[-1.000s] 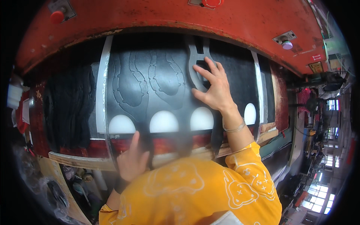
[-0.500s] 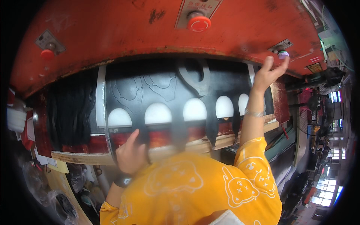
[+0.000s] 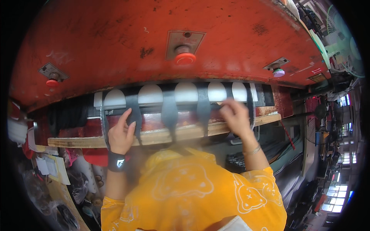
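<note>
A black flexible sheet [image 3: 168,111] lies at the front of a red machine, its near edge cut into tapering strips. Between the strips, arch-shaped gaps show a white surface [image 3: 150,93]. My left hand [image 3: 121,135] is at a left strip, thumb and index finger apart; whether it touches the strip I cannot tell. Near the right-hand strips is my right hand [image 3: 235,116], fingers bent and smeared by motion, so any grip is unclear. The strips' lower ends hang over a pale wooden rail [image 3: 185,132].
The red machine panel [image 3: 115,38] spans the far side, with a middle red push button [image 3: 185,58], a left red button [image 3: 52,82] and a right pale purple button [image 3: 278,72]. Dark material [image 3: 67,120] lies bunched at left. A green fan [image 3: 345,48] stands far right.
My right hand has come down from the right push button to the strips. My left hand stays near the left strips. The panel sits lower in view; the sheet's outlined far part is now hidden.
</note>
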The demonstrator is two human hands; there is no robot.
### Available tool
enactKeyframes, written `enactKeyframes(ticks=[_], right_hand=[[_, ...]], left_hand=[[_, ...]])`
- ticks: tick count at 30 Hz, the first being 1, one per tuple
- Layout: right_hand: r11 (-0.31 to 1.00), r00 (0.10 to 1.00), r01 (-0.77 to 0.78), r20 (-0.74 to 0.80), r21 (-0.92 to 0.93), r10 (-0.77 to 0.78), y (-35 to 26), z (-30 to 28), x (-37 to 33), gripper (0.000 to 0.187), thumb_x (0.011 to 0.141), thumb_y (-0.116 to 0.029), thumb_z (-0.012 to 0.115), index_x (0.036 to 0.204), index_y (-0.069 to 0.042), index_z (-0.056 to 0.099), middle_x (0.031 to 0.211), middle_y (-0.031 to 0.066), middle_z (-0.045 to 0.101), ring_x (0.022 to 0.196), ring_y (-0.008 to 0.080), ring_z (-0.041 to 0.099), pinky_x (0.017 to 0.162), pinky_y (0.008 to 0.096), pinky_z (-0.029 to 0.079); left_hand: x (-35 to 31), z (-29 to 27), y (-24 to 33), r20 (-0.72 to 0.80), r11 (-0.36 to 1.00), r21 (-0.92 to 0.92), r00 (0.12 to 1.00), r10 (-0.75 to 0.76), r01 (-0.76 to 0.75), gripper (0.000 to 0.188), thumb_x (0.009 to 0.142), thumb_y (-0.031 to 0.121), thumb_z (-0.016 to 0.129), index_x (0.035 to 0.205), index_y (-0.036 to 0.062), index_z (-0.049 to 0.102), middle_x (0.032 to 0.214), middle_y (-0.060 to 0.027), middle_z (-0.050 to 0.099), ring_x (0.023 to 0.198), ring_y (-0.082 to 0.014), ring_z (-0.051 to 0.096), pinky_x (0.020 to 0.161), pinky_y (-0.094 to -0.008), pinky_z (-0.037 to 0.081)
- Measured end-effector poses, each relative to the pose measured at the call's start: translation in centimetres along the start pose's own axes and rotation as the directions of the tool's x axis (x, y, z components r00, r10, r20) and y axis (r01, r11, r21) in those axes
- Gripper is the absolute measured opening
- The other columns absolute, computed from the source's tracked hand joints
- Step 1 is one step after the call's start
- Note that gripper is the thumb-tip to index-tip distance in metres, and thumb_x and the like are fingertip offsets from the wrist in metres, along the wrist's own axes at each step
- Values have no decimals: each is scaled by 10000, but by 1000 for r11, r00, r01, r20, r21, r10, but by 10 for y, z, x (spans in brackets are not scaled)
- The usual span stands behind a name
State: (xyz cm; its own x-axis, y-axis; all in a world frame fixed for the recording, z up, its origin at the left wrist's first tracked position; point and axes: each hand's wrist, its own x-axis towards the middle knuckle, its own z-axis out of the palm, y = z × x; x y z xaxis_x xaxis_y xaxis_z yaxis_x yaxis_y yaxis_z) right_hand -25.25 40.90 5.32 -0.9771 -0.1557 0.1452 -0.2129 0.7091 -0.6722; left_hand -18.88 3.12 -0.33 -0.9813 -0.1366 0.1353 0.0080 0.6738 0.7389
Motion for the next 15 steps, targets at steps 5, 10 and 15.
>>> enactKeyframes(ticks=[5,10,15], right_hand=[[861,920,345,318,-373,-231,-12,23,-31,154,801,-135,631,930,-52,638,840,123,572,800,310,535,716,404,393],[862,922,351,294,-365,-251,-22,19,-37,145,814,-96,608,946,-41,636,816,132,548,811,324,532,743,411,397],[863,936,327,258,-384,-240,-21,22,-50,185,813,-74,603,992,-35,625,831,137,551,817,329,531,759,413,405]], left_hand=[[0,0,4,-37,999,18,999,-26,27,446,849,132,626,1290,136,558,625,-106,583,563,-260,613,557,-349,476],[0,0,5,-46,1000,3,999,-21,22,456,861,122,614,1310,121,534,616,-102,574,553,-251,603,558,-337,471],[-2,3,6,-58,1000,1,998,-29,29,459,866,103,608,1317,104,524,624,-101,569,549,-224,596,550,-329,466]])
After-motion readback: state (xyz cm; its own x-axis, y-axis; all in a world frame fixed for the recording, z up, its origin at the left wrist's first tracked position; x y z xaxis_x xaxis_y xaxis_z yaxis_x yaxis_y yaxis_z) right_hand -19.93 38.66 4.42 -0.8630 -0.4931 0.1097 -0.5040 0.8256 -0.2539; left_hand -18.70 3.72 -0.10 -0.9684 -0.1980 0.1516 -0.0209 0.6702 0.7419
